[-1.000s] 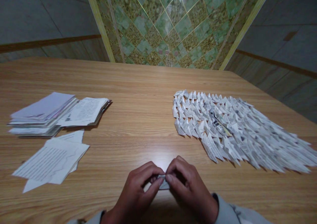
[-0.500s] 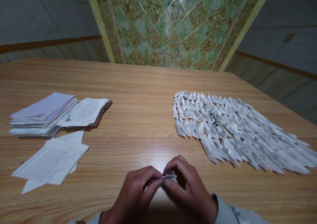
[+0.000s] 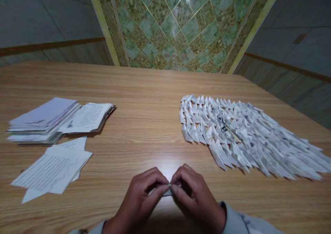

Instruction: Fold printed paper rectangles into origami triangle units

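Note:
My left hand (image 3: pixel 141 201) and my right hand (image 3: pixel 195 196) meet at the near edge of the wooden table (image 3: pixel 144 123). Both pinch a small folded piece of printed paper (image 3: pixel 168 192) between thumbs and fingertips, low against the tabletop. Most of the piece is hidden by my fingers. To the right lies a large spread of many small folded paper pieces (image 3: pixel 245 137), laid in overlapping rows.
A stack of printed paper sheets (image 3: pixel 59 118) lies at the left, with a few loose cut sheets (image 3: pixel 53 168) in front of it. A green patterned tiled wall panel (image 3: pixel 176 23) rises behind the table's far edge.
The small folded piece was lifted slightly half a second ago; now my hands press it lower, close to the table. Everything else on the table is unchanged.

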`<state>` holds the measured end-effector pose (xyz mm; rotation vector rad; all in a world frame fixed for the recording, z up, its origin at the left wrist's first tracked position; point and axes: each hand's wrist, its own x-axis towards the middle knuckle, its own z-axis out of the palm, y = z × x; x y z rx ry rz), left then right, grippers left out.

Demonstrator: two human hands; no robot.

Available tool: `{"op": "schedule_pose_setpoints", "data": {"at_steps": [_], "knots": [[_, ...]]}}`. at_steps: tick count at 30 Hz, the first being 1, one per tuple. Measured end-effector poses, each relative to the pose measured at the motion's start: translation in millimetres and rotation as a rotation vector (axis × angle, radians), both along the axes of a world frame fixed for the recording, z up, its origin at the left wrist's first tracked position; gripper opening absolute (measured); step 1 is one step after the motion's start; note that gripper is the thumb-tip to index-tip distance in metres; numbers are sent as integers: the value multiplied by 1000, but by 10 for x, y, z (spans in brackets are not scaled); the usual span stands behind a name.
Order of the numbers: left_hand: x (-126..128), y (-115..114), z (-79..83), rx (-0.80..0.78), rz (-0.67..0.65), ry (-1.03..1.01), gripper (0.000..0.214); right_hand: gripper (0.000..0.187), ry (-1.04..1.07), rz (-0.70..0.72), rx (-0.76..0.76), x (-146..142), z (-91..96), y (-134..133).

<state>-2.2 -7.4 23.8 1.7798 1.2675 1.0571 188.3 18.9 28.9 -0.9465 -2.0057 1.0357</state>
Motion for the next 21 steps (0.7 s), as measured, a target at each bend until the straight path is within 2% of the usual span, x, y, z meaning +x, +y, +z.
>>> {"op": "schedule_pose_setpoints", "data": {"at_steps": [4,8,11,14,17,21], "knots": [[31,-14,-20,-42,0,-53,15,15,17,-1,9,4,-4,-5],[78,-16,-12,-125,29,-105,6,17,122,-50,-140,8,-18,-1],[65,-9,-5,-111,50,-80,16,17,137,-46,-196,8,-11,-6],[25,-8,-22,-66,47,-38,21,12,88,-39,-153,5,9,-15],[6,-24,-55,16,-19,31,20,8,47,-7,-55,2,14,-17],[30,-46,-64,59,-51,35,18,16,15,-9,31,5,-10,-12]]}}
